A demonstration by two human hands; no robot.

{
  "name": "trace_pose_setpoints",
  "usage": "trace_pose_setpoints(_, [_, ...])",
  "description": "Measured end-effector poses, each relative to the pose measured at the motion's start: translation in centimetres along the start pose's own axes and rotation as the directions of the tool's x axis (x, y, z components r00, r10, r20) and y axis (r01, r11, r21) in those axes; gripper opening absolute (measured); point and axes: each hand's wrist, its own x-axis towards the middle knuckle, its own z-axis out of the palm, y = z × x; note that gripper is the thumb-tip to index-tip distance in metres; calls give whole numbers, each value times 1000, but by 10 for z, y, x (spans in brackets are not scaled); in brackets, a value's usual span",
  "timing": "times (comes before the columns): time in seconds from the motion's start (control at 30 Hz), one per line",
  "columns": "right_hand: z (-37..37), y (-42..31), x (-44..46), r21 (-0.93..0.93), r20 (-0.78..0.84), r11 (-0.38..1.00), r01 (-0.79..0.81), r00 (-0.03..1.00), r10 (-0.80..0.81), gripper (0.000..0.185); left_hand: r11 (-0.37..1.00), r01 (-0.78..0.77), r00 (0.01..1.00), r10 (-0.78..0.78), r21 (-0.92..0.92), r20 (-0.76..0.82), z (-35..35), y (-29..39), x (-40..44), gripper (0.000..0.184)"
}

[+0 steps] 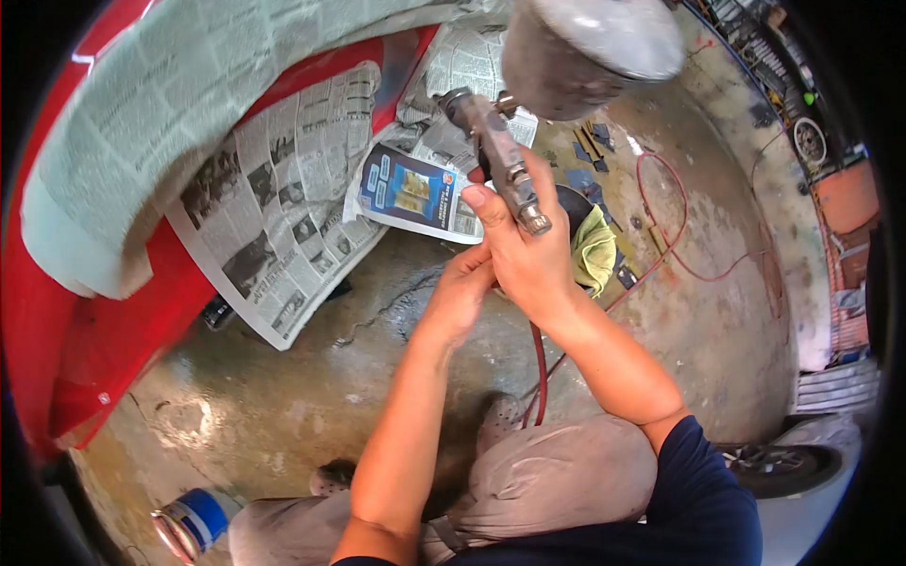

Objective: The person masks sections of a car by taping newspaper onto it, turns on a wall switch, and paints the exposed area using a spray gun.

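Note:
A metal spray gun (pixel 500 156) with a large grey cup (pixel 590 57) on top is held up in front of me. My right hand (pixel 533 245) is wrapped round its handle, with the thumb along the near side. Just left of it, my left hand (pixel 462 288) touches the base of the right hand, fingers curled; what they hold, if anything, is hidden. Beyond the hands stands a red car body (pixel 123 321), partly covered with newspaper (pixel 283 189) and pale green masked or coated panel (pixel 189 104).
A red hose (pixel 541 377) runs down below my hands and loops over the floor at right. A yellow-green cloth (pixel 593 250) lies behind my right hand. A blue and white can (pixel 193 524) sits at lower left, and a car wheel (pixel 783 467) at lower right.

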Motion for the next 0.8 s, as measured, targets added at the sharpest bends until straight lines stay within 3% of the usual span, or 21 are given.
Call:
trace_pose_setpoints(0.1, [0,-1,-1,-2,33,999,39,999,-39,56,1000,3,1000,-3,24,-3,6,8,-3,33])
trace_pose_setpoints(0.2, [3,-1,2,-6,81,999,-49,995,49,54,1000,3,1000,-3,13,28,1,4,1,32])
trace_pose_setpoints(0.4, [8,16,5,-48,-10,994,98,995,-99,52,998,-2,999,4,68,-35,1,6,9,29])
trace_pose_setpoints(0.6, [17,41,-1,-36,-18,995,90,996,-91,51,989,-66,992,79,131,-98,-5,17,9,29])
trace_pose_setpoints(0.8, [36,57,0,0,-32,997,82,996,-82,53,986,-146,977,156,80,-144,-23,12,14,30])
